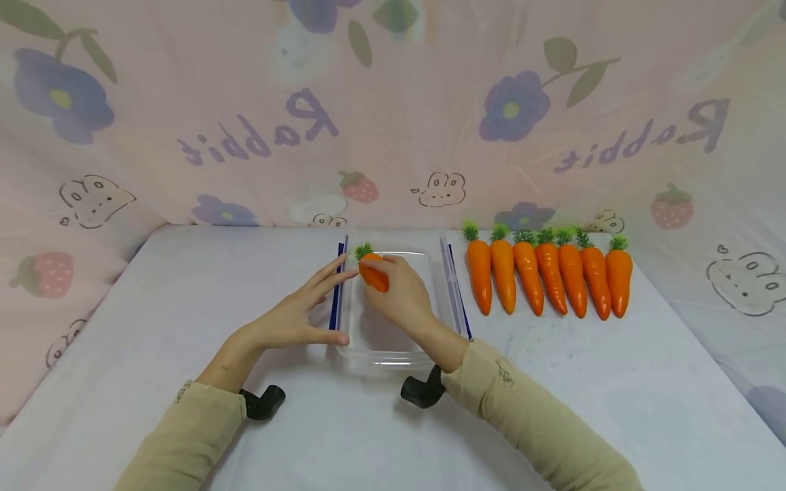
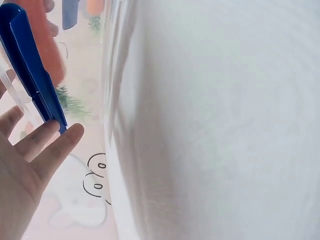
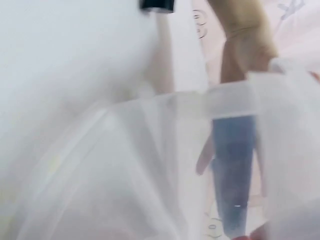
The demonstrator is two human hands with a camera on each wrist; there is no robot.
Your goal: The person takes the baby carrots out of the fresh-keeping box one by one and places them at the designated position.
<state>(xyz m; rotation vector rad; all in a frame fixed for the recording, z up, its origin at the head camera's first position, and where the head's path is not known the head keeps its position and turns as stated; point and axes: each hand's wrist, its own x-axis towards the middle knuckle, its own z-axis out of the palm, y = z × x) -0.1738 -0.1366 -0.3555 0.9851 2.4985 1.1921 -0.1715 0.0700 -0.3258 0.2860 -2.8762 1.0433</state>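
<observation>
A clear plastic box (image 1: 383,360) with blue-edged clips (image 1: 336,290) stands in the middle of the table. Over its left part my right hand (image 1: 402,293) holds an orange carrot (image 1: 374,274) with a green leafy top. My left hand (image 1: 291,315) is spread along the box's left side, fingers extended and thumb by the near corner. In the left wrist view its fingertips (image 2: 75,131) are right at the end of a blue clip (image 2: 35,70), with the carrot (image 2: 52,45) showing behind. The right wrist view looks through the blurred box wall (image 3: 150,160); the right hand is mostly hidden there.
Several carrots (image 1: 527,276) lie in a row right of the box, leafy tops toward the back. Patterned cloth (image 1: 393,136) hangs behind the white table (image 1: 153,300). Black wrist-camera mounts (image 1: 265,402) stick out below both wrists.
</observation>
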